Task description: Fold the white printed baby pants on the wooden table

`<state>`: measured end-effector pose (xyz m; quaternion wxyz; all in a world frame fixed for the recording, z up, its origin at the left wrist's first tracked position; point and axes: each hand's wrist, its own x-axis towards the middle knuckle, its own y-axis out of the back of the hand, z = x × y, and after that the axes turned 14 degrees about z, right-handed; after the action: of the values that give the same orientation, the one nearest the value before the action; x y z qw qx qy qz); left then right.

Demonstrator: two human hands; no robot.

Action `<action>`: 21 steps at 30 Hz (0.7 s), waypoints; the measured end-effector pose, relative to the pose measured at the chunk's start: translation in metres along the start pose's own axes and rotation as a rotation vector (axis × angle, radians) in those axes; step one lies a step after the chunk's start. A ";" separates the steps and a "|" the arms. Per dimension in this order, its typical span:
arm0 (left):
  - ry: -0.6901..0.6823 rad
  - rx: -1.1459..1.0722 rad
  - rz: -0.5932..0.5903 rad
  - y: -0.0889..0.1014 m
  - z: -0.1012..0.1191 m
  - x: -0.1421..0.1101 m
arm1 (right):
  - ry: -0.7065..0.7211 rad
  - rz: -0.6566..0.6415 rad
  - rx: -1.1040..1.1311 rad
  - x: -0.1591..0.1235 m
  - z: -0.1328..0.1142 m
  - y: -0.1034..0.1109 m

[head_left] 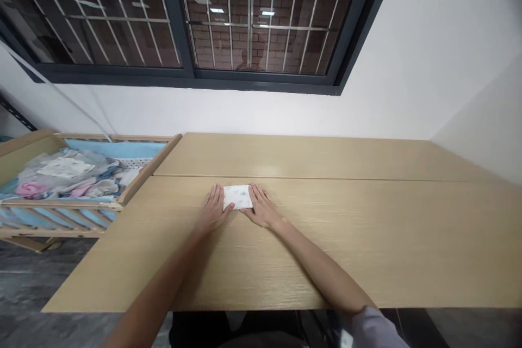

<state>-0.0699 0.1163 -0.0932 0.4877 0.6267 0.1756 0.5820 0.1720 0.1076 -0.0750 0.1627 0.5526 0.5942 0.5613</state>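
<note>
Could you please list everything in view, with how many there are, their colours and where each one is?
folded cloth: one, white with small faint print, on the table between the hands
table: one, two joined panels, pale wood, across the middle of the view
wooden cot: one, pale wood with blue padding, left of the table
pile of clothes: one heap, white, pink, grey and blue, inside the cot
barred window: one, dark frame with metal bars, at the top
white wall: one, white, behind the table
floor: one, dark grey, lower left
left hand: one, flat on the table against the cloth's left side
right hand: one, flat on the table against the cloth's right side
sleeve: one, pale lilac, on the right arm, lower right
</note>
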 end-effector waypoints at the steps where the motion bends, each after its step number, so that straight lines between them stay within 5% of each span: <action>1: -0.012 0.007 0.021 0.005 -0.001 -0.001 | 0.003 0.007 0.001 -0.002 0.001 0.002; 4: -0.088 -0.007 0.055 0.022 0.001 -0.001 | 0.063 0.044 0.010 -0.004 0.003 0.009; 10: -0.122 -0.072 -0.080 0.036 0.010 0.003 | 0.191 -0.019 0.062 0.004 0.002 0.016; 14: -0.072 -0.080 -0.100 0.030 0.009 0.009 | 0.115 -0.048 0.133 0.013 0.004 0.006; 21: 0.072 -0.133 -0.035 0.036 0.012 0.032 | -0.050 0.131 0.252 0.039 -0.002 0.003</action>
<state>-0.0636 0.1202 -0.0445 0.5317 0.5686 0.1650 0.6056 0.1592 0.1385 -0.0553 0.0699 0.6201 0.6183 0.4777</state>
